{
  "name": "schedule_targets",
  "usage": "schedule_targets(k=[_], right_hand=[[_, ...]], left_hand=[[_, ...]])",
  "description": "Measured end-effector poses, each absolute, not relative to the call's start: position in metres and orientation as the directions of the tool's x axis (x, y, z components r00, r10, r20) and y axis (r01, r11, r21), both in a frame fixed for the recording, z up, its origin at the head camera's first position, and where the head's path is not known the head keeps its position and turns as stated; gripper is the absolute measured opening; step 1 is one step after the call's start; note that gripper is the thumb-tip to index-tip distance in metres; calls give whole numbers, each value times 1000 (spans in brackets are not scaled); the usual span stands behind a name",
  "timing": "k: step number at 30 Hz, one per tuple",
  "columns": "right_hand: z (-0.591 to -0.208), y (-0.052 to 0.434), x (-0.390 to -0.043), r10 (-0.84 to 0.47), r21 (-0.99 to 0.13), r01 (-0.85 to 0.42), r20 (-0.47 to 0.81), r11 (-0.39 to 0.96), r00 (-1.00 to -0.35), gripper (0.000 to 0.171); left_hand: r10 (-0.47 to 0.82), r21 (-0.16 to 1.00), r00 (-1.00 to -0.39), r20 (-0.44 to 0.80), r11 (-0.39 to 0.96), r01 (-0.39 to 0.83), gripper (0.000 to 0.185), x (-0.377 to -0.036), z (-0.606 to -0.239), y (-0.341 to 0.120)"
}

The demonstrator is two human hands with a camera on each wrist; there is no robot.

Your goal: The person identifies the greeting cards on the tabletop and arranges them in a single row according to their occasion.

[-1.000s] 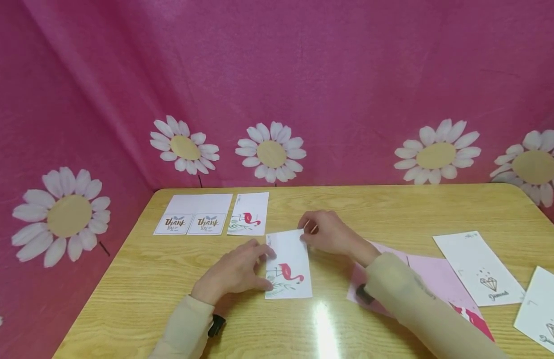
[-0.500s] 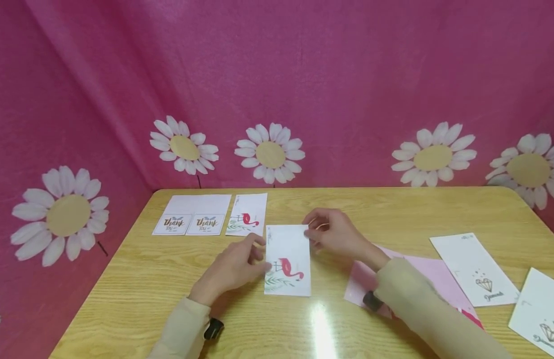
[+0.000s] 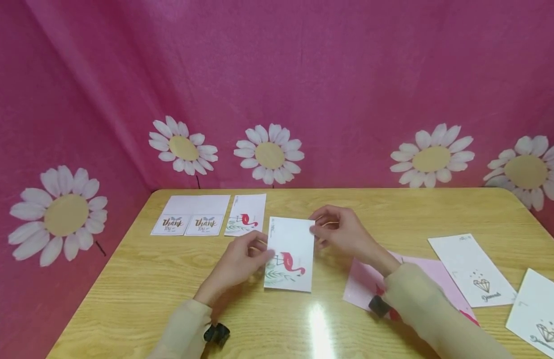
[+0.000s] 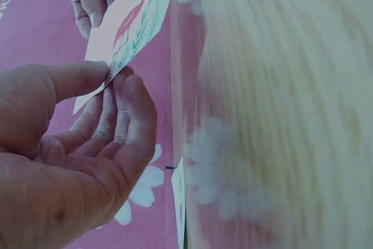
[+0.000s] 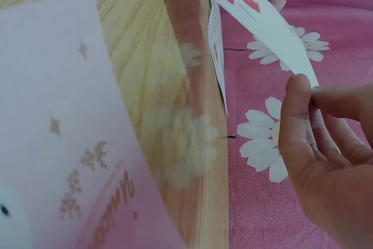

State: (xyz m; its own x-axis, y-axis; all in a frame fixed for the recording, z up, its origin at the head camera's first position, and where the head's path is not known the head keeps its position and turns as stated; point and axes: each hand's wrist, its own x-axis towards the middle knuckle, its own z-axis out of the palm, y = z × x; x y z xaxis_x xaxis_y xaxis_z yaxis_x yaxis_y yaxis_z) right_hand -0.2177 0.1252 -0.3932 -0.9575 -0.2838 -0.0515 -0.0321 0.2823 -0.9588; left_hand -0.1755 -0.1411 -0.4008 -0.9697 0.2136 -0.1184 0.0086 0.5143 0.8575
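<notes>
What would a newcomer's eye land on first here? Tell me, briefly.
First, the white rectangular flamingo card lifted over the middle of the wooden table, pinched by the left hand at its left edge and the right hand at its upper right corner. Then the magenta fabric backdrop with white daisies behind, and the white diamond-print card lying to the right.

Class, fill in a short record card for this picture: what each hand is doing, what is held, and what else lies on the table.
Left hand: pinches the left edge of the flamingo card
Right hand: pinches the card's upper right corner
Card state: lifted off the wooden table, tilted
Far left: two thank-you cards, second flamingo card
Right: pink card, two diamond cards
</notes>
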Motion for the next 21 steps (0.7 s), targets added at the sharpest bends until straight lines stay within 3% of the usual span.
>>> schedule_targets(k=[12,21], right_hand=[[-395,128,-212,-248,-975,-28,-28,220,-968,44],[-398,128,-209,-224,-974,-12,-40,226,-974,39]], left_hand=[[144,958,-984,-106,279,-63,25,-188,-404,-130],[75,965,-987,-142,234,-121,29,-202,-399,-122]])
